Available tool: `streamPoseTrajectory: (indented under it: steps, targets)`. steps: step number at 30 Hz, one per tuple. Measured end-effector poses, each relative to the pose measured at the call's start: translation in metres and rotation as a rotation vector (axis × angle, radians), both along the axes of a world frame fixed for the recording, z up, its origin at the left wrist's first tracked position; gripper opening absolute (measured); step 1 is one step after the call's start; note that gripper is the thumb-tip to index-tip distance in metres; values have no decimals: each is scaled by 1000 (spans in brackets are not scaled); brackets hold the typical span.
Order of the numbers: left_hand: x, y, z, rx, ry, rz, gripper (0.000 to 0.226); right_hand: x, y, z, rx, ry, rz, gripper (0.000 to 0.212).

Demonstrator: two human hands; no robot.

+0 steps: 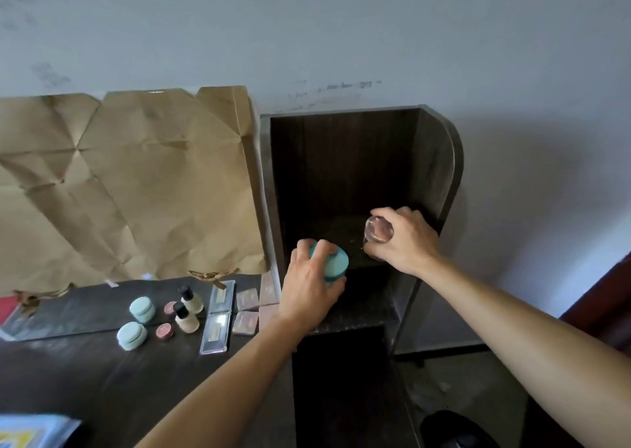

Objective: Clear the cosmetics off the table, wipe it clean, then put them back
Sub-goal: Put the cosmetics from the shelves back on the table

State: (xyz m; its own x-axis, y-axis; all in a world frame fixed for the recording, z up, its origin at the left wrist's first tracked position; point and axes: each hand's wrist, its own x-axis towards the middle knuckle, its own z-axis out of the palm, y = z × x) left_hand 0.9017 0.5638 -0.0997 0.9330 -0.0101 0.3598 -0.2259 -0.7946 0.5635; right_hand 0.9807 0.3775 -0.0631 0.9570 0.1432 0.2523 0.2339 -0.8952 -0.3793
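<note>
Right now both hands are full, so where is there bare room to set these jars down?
The dark shelf floor between the left hand and right hand is bare. The near tabletop is open too. By the mirror it's crowded with cosmetics.

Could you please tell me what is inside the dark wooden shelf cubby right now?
Both hands reach into the shelf cubby: left hand grips a teal jar, right hand a clear glass item. The floor beneath them is hidden.

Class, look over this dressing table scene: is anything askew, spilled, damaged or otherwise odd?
Yes. The brown paper stuck over the wall behind the table is heavily creased, with a ragged top edge. Nothing looks spilled, and the cosmetics on the table stand upright.
</note>
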Motion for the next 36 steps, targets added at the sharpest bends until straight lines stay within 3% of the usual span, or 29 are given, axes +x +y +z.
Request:
streamPoseTrajectory:
  steps: [6,11,17,24,36]
  targets:
    - [-57,26,-21,15,-14,6,46,-45,1,-32,196,-70,46,63]
    - [-107,81,-46,-24,26,51,45,-104,39,-60,194,-149,96,60]
    - [-191,193,-70,43,128,171,49,-173,141,-102,65,-65,199,62]
    - [-275,324,-81,39,179,367,45,-230,276,-135,98,54,338,62]
    - [-282,476,-105,-36,258,583,44,-200,455,-169,-2,133,500,65]
